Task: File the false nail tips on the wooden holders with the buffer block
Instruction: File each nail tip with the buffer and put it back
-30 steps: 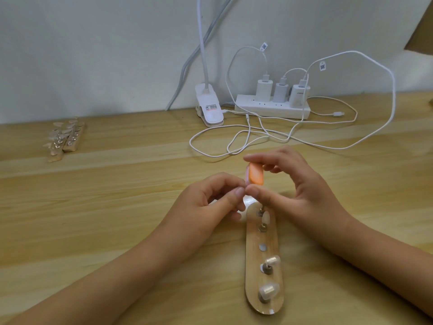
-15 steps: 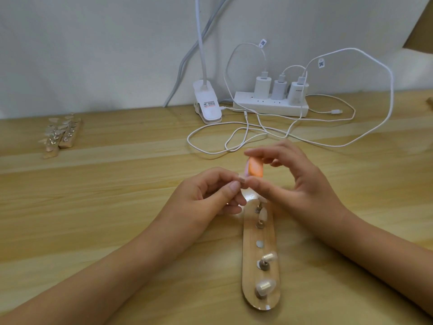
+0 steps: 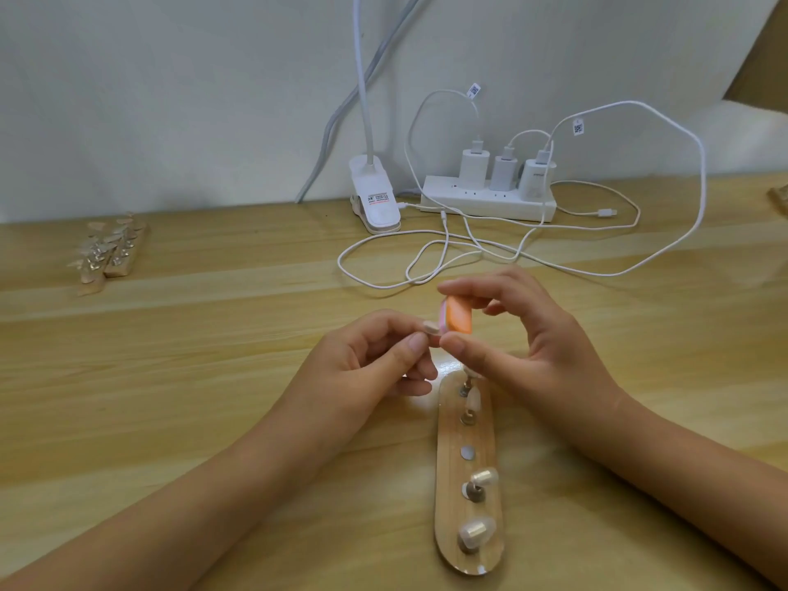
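Pale wooden table, white wall. One nail tip, pinched in the left hand, is met by the single buffer block, pinched in the right hand — so slight a grip that the tip may be flicked loose. Near wooden holder: apparently four tips, one bare seat; two holders far left.

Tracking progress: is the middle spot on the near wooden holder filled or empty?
Empty. Only a bare metal disc shows there on the wooden holder; the left hand pinches a nail tip.
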Tool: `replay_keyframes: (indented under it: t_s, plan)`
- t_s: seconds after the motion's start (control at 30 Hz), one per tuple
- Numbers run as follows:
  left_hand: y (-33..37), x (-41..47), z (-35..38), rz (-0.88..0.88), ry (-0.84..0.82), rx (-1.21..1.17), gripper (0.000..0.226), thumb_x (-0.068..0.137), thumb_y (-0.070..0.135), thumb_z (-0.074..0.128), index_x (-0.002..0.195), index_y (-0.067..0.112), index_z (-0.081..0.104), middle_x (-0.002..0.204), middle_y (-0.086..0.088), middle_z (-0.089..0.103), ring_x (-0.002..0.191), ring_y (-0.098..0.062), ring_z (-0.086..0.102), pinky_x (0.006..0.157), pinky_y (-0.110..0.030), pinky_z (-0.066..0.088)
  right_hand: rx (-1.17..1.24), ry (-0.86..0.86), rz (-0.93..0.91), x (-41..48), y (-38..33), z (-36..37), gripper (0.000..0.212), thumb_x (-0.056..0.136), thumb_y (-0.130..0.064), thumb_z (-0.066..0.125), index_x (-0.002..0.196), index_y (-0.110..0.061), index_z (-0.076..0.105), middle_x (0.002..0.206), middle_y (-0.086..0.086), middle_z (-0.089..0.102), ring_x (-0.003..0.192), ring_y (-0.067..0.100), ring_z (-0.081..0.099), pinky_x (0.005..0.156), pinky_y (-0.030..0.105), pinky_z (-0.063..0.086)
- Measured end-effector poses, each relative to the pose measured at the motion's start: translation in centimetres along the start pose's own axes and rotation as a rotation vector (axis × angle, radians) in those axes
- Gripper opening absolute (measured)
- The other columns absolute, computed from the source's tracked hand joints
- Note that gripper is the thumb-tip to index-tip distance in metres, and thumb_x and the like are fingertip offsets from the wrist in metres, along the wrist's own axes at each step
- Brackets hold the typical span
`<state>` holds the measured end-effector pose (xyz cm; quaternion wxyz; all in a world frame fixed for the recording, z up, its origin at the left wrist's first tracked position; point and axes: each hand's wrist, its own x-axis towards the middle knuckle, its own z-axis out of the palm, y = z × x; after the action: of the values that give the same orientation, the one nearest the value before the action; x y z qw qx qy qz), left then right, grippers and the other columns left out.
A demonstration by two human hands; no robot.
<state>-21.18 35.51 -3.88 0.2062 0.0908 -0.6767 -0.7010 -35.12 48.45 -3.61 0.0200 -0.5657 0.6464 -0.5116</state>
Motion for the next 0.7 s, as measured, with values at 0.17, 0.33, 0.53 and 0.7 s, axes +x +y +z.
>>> replay_keyframes:
  t_s: [0.17, 0.33, 0.53, 0.7]
  plan:
    - [-0.01, 0.05, 0.07, -0.003, 0.005, 0.01, 0.018, 0.082, 0.022, 0.057, 0.094, 0.012, 0.067, 0.071, 0.004, 0.067, 0.071, -0.004, 0.064, 0.067, -0.018, 0.054, -0.002, -0.033, -0.045, -0.09, -0.06, 0.16, 0.042, 0.081, -0.039, 0.069, 0.12, -0.025, 0.062, 0.108, -0.004, 0.059, 0.105, 0.014, 0.054, 0.093, 0.02, 0.039]
    - [0.0, 0.05, 0.13, -0.016, 0.017, -0.007, 0.018, 0.081, 0.023, 0.057, 0.092, 0.013, 0.068, 0.072, 0.002, 0.067, 0.071, -0.005, 0.064, 0.066, -0.019, 0.054, 0.008, -0.042, -0.041, -0.19, -0.09, 0.11, 0.043, 0.081, -0.038, 0.07, 0.12, -0.021, 0.063, 0.108, -0.004, 0.059, 0.105, 0.018, 0.055, 0.092, 0.023, 0.042]
    - [0.14, 0.05, 0.1, -0.023, 0.025, -0.006, 0.017, 0.082, 0.022, 0.057, 0.092, 0.013, 0.068, 0.069, 0.003, 0.066, 0.07, -0.004, 0.063, 0.066, -0.018, 0.054, 0.029, -0.033, 0.018, 0.0, 0.11, -0.09, 0.043, 0.081, -0.036, 0.075, 0.12, -0.022, 0.063, 0.108, -0.003, 0.06, 0.105, 0.017, 0.055, 0.092, 0.022, 0.042]
    - [0.38, 0.06, 0.15, -0.022, 0.031, 0.009, 0.018, 0.087, 0.015, 0.055, 0.095, 0.003, 0.065, 0.068, 0.006, 0.065, 0.068, -0.003, 0.061, 0.065, -0.017, 0.053, 0.005, -0.011, 0.019, 0.12, 0.33, -0.02, 0.042, 0.082, -0.033, 0.077, 0.12, -0.021, 0.064, 0.107, -0.004, 0.06, 0.104, 0.014, 0.055, 0.091, 0.026, 0.045]
